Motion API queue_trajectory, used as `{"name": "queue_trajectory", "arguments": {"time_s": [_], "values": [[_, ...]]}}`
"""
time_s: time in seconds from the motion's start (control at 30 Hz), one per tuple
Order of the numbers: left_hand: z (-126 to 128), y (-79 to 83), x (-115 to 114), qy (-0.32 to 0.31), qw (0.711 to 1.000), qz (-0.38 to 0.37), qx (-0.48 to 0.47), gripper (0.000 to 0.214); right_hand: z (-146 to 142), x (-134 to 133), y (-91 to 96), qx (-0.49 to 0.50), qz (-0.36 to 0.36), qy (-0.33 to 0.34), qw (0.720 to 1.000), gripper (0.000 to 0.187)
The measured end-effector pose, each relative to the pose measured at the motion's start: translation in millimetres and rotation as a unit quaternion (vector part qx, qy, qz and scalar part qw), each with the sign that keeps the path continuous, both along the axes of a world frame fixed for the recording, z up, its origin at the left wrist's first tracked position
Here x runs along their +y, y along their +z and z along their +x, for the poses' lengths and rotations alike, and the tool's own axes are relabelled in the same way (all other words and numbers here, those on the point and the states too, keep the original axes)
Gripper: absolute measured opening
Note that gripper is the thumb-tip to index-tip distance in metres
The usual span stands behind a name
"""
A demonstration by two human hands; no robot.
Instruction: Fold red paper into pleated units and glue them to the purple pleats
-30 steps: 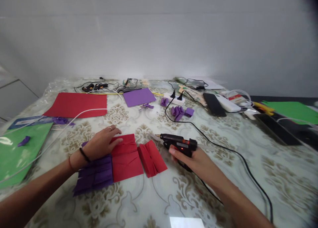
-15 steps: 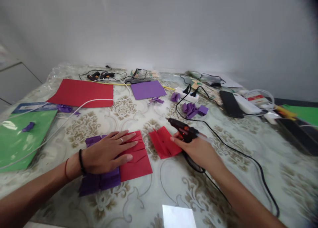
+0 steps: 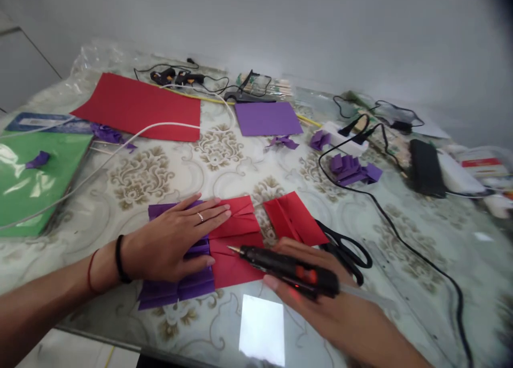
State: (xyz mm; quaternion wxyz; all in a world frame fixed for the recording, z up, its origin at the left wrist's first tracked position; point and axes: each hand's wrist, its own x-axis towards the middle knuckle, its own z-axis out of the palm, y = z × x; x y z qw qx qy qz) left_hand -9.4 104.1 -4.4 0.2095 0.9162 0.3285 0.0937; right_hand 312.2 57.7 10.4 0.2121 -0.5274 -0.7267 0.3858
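My left hand lies flat with fingers stretched out, pressing on a pleated purple paper joined to a pleated red paper. My right hand grips a black hot glue gun, its metal tip pointing left over the red paper near my left fingertips. A second folded red paper rests just behind the gun. Black scissors lie to the right of it, partly behind my right hand.
The glue gun's black cord runs across the table to a white power strip. At the back lie a red sheet, a purple sheet, purple folded bits and other glue guns. Green sheets and a white cable sit left.
My right hand has swung the glue gun from beside the second red paper down and left, so its tip is over the red pleated paper. The scissors have come into view. The camera tilted downward.
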Motion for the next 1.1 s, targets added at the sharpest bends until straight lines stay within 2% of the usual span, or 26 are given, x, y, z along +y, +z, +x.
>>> {"name": "queue_trajectory", "arguments": {"time_s": [0.07, 0.2, 0.3, 0.5, 0.93, 1.1], "values": [[0.9, -0.6, 0.2, 0.001, 1.0, -0.016, -0.012, 0.083, -19.7, 2.5, -6.0, 0.005, 0.01, 0.019, 1.0, 0.021], [1.5, -1.3, -0.8, 0.008, 0.999, -0.038, -0.017, 0.078, -30.2, 7.8, -15.2, -0.018, 0.046, -0.025, 0.998, 0.027], [1.8, -2.0, -1.5, 0.005, 1.0, -0.025, -0.013, 0.076, -30.7, 9.5, -16.2, -0.017, 0.019, 0.004, 1.0, 0.017], [2.1, -0.5, -0.7, -0.011, 1.0, -0.007, -0.019, 0.074, -42.4, 13.6, -8.4, -0.031, -0.008, 0.032, 0.999, 0.013], [1.3, 0.6, -0.3, -0.009, 1.0, 0.0, -0.006, 0.073, -42.8, 12.1, -11.2, -0.024, -0.011, 0.057, 0.998, 0.016], [0.9, 0.8, 0.5, -0.015, 1.0, 0.004, 0.005, 0.074, -38.5, 8.4, -13.3, -0.03, 0.001, 0.043, 0.999, 0.028]]}}
